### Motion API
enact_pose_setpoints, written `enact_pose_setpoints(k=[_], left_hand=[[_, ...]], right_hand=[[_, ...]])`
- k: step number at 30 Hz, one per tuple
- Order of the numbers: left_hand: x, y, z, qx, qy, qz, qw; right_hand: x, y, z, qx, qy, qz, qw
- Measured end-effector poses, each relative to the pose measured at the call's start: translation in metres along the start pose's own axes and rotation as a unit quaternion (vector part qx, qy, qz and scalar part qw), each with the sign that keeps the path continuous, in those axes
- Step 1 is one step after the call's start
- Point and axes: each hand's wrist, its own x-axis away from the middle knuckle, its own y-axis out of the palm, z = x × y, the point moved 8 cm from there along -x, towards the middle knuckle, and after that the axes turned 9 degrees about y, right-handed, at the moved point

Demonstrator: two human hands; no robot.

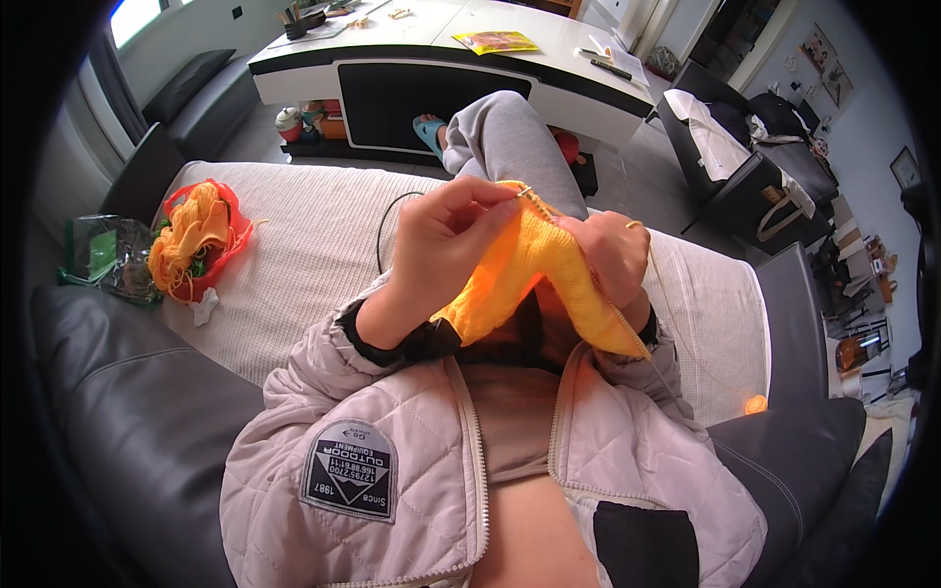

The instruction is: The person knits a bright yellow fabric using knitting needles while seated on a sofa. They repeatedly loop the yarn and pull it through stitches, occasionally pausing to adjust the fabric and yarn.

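Yellow knitted fabric [544, 257] hangs between my hands above my lap, its upper edge on a knitting needle [524, 192]. My left hand [448, 235] pinches the fabric and needle at the top edge. My right hand [606, 250] grips the fabric's right side near the stitches, with a strand of yellow yarn [636, 224] around a finger. From there the yarn runs down to the right, towards a small orange ball [756, 404] on the sofa cover. A dark thin cable [381, 228] curves out beside my left hand.
A red plastic bag [239, 242] with orange yarn skeins [198, 228] lies on the sofa cover [309, 198] at the left, beside a clear bag [110, 257]. Across from me stands a white table [419, 33] with a yellow packet [496, 42] and a black pen [610, 70].
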Motion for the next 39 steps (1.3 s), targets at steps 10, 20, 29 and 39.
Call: enact_pose_setpoints(k=[10,20,29,39], left_hand=[[-0.003,0.007,0.001,-0.016,0.049,-0.024,0.998],[-0.006,-0.008,0.003,0.018,0.045,0.027,0.998],[-0.005,0.003,0.011,0.028,0.110,0.007,0.993],[-0.003,-0.003,0.004,0.052,0.030,0.048,0.997]], right_hand=[[-0.033,0.029,0.024,-0.135,0.111,-0.131,0.976],[-0.006,-0.001,-0.001,-0.049,-0.019,-0.051,0.997],[-0.006,-0.003,0.006,-0.010,0.014,0.028,0.999],[-0.004,-0.003,-0.003,-0.016,0.000,-0.015,1.000]])
